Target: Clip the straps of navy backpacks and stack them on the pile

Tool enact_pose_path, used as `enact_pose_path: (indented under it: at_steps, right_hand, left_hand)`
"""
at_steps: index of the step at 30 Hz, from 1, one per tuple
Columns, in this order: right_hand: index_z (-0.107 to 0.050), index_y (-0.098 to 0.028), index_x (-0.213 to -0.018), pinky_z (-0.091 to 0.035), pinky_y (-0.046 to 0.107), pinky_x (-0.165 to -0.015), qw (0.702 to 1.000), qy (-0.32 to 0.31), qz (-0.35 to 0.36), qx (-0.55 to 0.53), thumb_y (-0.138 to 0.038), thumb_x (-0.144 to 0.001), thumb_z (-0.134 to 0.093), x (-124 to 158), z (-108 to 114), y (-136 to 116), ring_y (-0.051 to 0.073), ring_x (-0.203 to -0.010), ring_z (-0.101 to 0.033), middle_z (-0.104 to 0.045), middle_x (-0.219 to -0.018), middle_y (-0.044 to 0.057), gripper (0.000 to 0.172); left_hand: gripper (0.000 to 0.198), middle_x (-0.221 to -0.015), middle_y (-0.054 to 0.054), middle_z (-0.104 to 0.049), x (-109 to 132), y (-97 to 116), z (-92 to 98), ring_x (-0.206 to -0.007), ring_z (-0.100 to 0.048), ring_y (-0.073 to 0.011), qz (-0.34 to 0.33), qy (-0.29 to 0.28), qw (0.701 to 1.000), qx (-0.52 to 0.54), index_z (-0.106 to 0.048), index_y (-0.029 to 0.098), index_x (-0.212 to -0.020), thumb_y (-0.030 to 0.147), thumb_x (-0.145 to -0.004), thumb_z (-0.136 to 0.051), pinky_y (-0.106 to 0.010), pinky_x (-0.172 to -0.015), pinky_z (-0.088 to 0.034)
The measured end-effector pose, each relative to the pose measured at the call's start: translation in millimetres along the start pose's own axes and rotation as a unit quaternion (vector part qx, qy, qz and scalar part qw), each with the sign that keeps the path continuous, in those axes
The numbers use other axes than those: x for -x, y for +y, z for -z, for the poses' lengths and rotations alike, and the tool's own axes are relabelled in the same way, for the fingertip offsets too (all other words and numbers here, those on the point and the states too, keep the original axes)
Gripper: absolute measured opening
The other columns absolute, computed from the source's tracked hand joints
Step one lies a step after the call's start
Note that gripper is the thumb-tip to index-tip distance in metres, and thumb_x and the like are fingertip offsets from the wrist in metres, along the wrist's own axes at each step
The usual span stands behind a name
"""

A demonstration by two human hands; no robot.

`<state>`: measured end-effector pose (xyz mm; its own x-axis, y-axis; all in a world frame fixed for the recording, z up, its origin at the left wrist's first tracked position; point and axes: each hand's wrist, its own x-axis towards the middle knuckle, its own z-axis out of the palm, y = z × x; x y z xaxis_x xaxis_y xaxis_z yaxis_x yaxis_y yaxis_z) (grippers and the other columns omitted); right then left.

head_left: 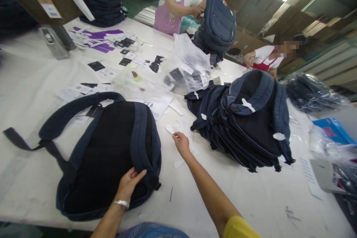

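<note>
A dark blue backpack (111,145) lies in front of me on the white table, its padded back panel facing up. My left hand (128,184) grips the lower part of its right-hand shoulder strap (140,134). The other strap (65,115) curves out to the left, with a loose webbing end. Between this backpack and a pile of similar ones, my right hand (182,144) pinches a small white label strip (169,129) just above the tabletop. More pale strips lie near that hand, one of them a white strip (179,163) below it.
Stacked backpacks (245,119) with white strips on their straps stand at right. Behind lie a clear plastic bag (186,63) of tags, scattered black tags (125,61) and purple strips (103,35). One person (178,2) handles a backpack across the table; another person (264,59) is farther right.
</note>
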<state>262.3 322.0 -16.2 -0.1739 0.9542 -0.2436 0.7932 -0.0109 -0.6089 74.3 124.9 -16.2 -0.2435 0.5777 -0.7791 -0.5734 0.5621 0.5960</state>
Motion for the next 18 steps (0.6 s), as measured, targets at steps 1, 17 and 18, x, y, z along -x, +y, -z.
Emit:
enact_pose_path:
  at_steps: [1, 17, 18]
  right_hand:
    - [-0.063, -0.019, -0.096, -0.045, 0.029, -0.078, 1.0, 0.005, -0.001, 0.026, -0.026, -0.082, -0.059, -13.4, 4.4, 4.7, 0.018, -0.082, -0.06, -0.067, -0.093, 0.005, 0.016]
    - [-0.058, -0.021, -0.098, -0.045, 0.03, -0.075, 0.998, -0.005, 0.05, -0.035, -0.032, -0.087, -0.048, 6.2, 48.2, -14.1, 0.019, -0.081, -0.062, -0.068, -0.083, 0.005, 0.018]
    - [-0.057, -0.022, -0.091, -0.045, 0.028, -0.068, 0.993, -0.037, 0.043, -0.099, -0.036, -0.087, -0.048, 18.2, 52.2, -24.5, 0.017, -0.069, -0.061, -0.066, -0.07, 0.002, 0.017]
  left_hand:
    - [0.04, -0.1, -0.009, -0.074, 0.1, 0.7, 0.2, -0.094, -0.069, -0.0221, 0.005, -0.002, 1.0, -0.002, -0.065, 0.014, -0.1, 0.019, -0.064, -0.08, -0.038, -0.1, -0.047]
    - [0.058, -0.14, -0.01, -0.048, 43.3, 37.2, 3.0, -0.128, -0.046, -0.0284, -0.296, 0.155, 0.897, -0.29, -0.045, 0.026, -0.135, 0.028, -0.08, -0.063, -0.048, -0.111, -0.032]
    - [0.055, -0.143, -0.008, -0.046, 47.6, 47.6, -3.2, -0.132, -0.041, -0.0278, -0.389, 0.141, 0.843, -0.345, -0.046, 0.029, -0.134, 0.025, -0.081, -0.061, -0.047, -0.114, -0.027]
